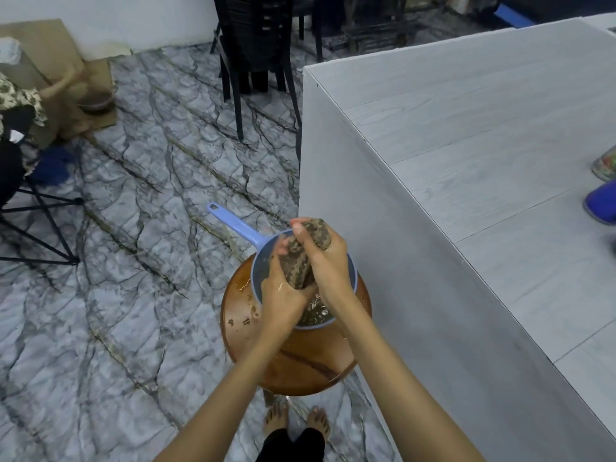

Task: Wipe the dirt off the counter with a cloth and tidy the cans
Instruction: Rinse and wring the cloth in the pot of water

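Nearest, both hands are gripping one cloth [305, 258]: the left hand [281, 295] is closing round its lower end, the right hand [328, 261] round the upper, apparently wringing it over the single blue dipper [256, 241] sitting on a round wooden stool [300, 365] to catch drips. Farther off, two cans, a blue can [603, 206] and a patterned can [606, 165], are lying at the worktop's [483, 135] right edge.

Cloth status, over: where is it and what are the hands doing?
Both hands, left and right, clamped on the cloth, wringing over the blue dipper on the wooden stool. Counter untouched; cans at its right edge. Nothing in the way.
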Available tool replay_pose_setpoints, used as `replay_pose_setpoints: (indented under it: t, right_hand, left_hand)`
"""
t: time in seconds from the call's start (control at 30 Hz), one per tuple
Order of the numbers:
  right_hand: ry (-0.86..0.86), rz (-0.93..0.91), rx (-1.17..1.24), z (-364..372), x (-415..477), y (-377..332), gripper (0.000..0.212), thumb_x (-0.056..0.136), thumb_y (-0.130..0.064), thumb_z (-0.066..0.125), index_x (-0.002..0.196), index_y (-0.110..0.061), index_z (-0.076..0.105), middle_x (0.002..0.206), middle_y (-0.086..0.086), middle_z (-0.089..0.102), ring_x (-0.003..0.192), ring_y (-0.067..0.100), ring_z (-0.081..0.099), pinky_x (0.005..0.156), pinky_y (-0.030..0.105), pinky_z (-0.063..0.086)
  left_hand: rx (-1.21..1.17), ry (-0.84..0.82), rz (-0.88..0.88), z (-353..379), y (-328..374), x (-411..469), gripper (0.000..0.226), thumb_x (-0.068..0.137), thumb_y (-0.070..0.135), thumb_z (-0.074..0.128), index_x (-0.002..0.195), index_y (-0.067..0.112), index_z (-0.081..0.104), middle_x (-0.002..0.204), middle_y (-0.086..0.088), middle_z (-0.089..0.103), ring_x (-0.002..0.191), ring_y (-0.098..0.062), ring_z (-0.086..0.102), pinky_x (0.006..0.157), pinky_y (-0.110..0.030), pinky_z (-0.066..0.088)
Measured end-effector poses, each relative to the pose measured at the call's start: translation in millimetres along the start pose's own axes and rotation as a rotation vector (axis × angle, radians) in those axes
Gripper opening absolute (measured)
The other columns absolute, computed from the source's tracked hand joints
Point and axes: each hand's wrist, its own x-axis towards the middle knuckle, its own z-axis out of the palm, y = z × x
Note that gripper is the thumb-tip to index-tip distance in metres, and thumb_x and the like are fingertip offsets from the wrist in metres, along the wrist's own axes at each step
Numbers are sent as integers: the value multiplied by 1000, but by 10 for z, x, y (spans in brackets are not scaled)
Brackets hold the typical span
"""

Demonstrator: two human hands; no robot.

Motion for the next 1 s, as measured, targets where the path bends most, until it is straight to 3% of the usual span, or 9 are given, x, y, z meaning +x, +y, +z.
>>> replay_pose_setpoints:
  t: [0.13,0.27,0.37,0.5,0.57,0.67,0.73,0.93,1.0]
  right_hand:
    - [-37,43,168,81,-5,-215,15,82,-28,66,79,-14,62,47,-1,56,39,13,52,48,25,50]
    - [-145,162,1,74,68,-377,59,66,-64,51,50,-8,56,33,2,43,28,15,40,38,20,41]
    - [-269,255,-84,28,173,-468,79,74,-73,35,44,-1,49,26,2,34,24,16,33,37,19,36]
    - [-436,307,-110,3,278,-501,79,90,-65,28,40,-7,47,25,0,30,23,15,28,40,23,31]
    - [-495,304,-147,14,308,-524,72,93,-57,33,37,-15,48,25,0,30,22,14,26,40,22,30]
    - [-538,253,-305,45,354,-530,66,95,-41,45,39,-5,42,24,0,27,22,15,24,40,23,29]
    - [-541,243,-353,55,375,-501,60,94,-30,48,41,-5,39,24,0,27,22,16,23,38,22,27]
    - [-557,201,-401,63,363,-384,52,93,-17,43,42,-12,34,29,-4,29,26,15,21,38,18,23]
    - [-550,184,-425,66,362,-352,54,94,-19,42,41,-11,34,27,-4,28,25,14,23,36,17,24]
  left_hand:
    - [-85,138,96,93,6,-54,34,74,12,68,107,6,60,84,0,62,78,-20,63,69,-24,45]
    - [-159,-102,50,68,-4,154,15,66,14,70,58,11,57,51,-3,58,44,-11,56,51,-33,48]
    - [-92,-374,51,-26,41,316,24,70,10,76,56,12,56,39,5,56,35,-7,54,41,-22,47]
    - [53,-571,130,-95,157,468,33,61,35,81,62,7,62,50,-4,63,48,-21,61,52,-30,53]
    - [72,-615,157,-111,200,518,41,62,38,79,69,0,64,68,-16,67,66,-24,66,68,-31,54]
    - [118,-682,138,-146,248,553,25,71,27,75,77,6,63,77,-2,63,69,5,60,71,-3,46]
    - [140,-673,141,-153,255,571,19,75,24,73,83,10,63,80,6,63,73,10,57,79,-7,48]
    - [200,-680,170,-156,236,531,36,83,12,63,52,26,50,46,18,50,49,12,52,56,-5,40]
    - [213,-671,177,-172,238,516,32,84,8,61,55,19,56,44,18,49,49,7,49,56,-6,38]
